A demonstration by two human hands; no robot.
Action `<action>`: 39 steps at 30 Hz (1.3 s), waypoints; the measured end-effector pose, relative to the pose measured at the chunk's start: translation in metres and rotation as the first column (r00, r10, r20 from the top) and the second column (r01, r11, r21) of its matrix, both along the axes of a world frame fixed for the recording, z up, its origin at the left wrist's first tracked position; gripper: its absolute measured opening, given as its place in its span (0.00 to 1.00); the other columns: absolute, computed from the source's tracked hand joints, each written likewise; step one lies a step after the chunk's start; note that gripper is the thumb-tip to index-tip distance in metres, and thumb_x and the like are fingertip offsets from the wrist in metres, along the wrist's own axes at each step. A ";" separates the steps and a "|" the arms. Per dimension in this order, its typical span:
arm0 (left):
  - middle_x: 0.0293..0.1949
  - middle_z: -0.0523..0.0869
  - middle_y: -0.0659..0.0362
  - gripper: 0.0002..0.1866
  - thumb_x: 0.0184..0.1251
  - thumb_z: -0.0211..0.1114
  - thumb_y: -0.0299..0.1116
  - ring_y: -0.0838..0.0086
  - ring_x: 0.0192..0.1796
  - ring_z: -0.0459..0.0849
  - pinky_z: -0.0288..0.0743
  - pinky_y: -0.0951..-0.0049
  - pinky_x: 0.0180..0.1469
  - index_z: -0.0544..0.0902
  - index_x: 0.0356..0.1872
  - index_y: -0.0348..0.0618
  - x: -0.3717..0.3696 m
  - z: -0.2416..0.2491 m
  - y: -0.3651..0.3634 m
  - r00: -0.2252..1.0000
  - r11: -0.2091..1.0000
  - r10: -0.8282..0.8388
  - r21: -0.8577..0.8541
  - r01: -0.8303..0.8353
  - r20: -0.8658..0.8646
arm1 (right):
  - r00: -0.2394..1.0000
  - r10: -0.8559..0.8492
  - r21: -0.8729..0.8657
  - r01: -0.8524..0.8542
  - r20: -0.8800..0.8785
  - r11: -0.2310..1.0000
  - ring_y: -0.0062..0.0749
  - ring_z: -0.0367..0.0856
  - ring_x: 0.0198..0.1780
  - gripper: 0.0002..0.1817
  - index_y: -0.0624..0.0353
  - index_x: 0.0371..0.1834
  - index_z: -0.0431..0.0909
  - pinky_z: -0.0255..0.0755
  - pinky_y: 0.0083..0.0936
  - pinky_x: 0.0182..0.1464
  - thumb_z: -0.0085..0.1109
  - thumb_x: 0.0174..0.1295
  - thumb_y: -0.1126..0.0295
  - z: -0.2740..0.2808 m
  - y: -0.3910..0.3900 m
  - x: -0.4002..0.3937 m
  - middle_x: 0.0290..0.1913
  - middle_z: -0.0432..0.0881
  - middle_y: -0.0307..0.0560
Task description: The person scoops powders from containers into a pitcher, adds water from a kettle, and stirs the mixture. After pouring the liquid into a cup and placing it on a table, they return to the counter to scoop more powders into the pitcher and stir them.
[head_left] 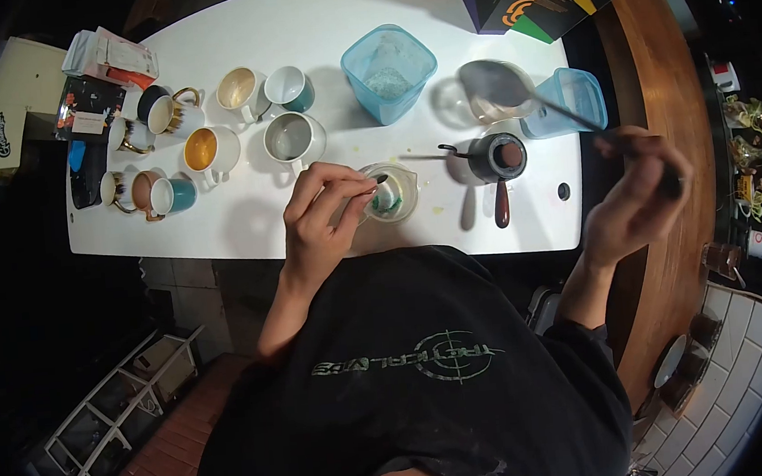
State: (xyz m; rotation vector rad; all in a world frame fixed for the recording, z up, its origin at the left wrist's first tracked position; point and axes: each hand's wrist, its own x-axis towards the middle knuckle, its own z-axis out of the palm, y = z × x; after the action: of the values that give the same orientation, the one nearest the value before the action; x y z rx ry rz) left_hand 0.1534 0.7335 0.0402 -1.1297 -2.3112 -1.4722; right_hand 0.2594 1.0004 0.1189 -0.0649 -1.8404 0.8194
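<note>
My left hand (323, 211) is closed in a pinch at the rim of a clear cup (409, 202) with green and white inside it. A small dark tip shows between its fingertips; the rest of what they hold is hidden. Raised off the table's right side, my right hand (641, 186) is wrapped round the dark handle of a large spoon (559, 109), blurred by motion. The spoon's broad end overlaps a round pale vessel (514, 107). Between my hands stands a small dark metal vessel (485, 165) with a brown handle and brown contents.
Several mugs (227, 152) stand on the left of the white table (327, 5). A blue plastic container (388, 103) with white contents is at the centre back, another blue container (595, 118) at the right. Dark boxes (524, 3) stand at the back right, above a wooden counter (676, 116).
</note>
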 end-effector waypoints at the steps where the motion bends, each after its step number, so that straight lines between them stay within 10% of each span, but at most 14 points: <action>1: 0.38 0.83 0.58 0.10 0.52 0.72 0.17 0.68 0.39 0.82 0.76 0.71 0.40 0.86 0.36 0.39 0.000 0.000 0.000 1.000 1.000 -0.007 0.008 0.007 0.004 | 0.992 -0.128 0.025 0.128 -0.004 0.991 0.37 0.80 0.36 0.11 0.69 0.49 0.67 0.78 0.31 0.37 0.41 0.76 0.71 0.007 0.010 0.003 0.40 0.79 0.59; 10: 0.37 0.83 0.57 0.10 0.52 0.72 0.16 0.70 0.38 0.84 0.77 0.73 0.39 0.86 0.36 0.38 -0.003 -0.005 0.000 0.999 1.000 0.008 0.009 -0.009 0.053 | 0.819 -0.571 0.072 0.567 0.061 0.821 0.27 0.80 0.31 0.12 0.66 0.44 0.72 0.75 0.22 0.37 0.43 0.77 0.67 -0.002 0.064 0.036 0.32 0.83 0.51; 18: 0.37 0.83 0.56 0.10 0.51 0.72 0.15 0.69 0.39 0.84 0.76 0.74 0.42 0.86 0.35 0.36 -0.010 -0.002 0.001 0.991 0.998 -0.066 -0.005 0.067 0.117 | 0.797 -0.436 0.234 0.369 0.417 0.899 0.48 0.82 0.34 0.05 0.64 0.44 0.77 0.75 0.34 0.37 0.54 0.70 0.76 -0.046 0.091 0.008 0.36 0.82 0.56; 25: 0.38 0.81 0.55 0.09 0.53 0.69 0.13 0.71 0.41 0.81 0.73 0.76 0.44 0.85 0.35 0.35 -0.014 -0.001 0.004 0.958 0.999 -0.045 0.019 0.041 0.283 | 0.737 -0.487 0.455 0.271 0.469 0.849 0.43 0.76 0.35 0.05 0.61 0.40 0.78 0.71 0.35 0.38 0.59 0.62 0.77 -0.067 0.115 0.003 0.35 0.80 0.47; 39: 0.39 0.82 0.55 0.09 0.53 0.68 0.13 0.73 0.40 0.79 0.71 0.77 0.42 0.84 0.35 0.35 -0.023 -0.002 0.024 0.939 1.000 -0.019 -0.014 0.026 0.344 | 0.740 -0.465 0.323 0.343 0.487 0.882 0.37 0.76 0.39 0.04 0.59 0.39 0.77 0.64 0.35 0.50 0.60 0.62 0.77 -0.088 0.135 -0.001 0.30 0.81 0.44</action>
State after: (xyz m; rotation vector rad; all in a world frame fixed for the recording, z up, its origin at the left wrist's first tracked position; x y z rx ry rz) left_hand 0.1301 0.7570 0.0383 -0.9685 -2.5462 -1.7851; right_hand 0.2582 1.1350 0.0308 -0.6100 -2.3299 0.2902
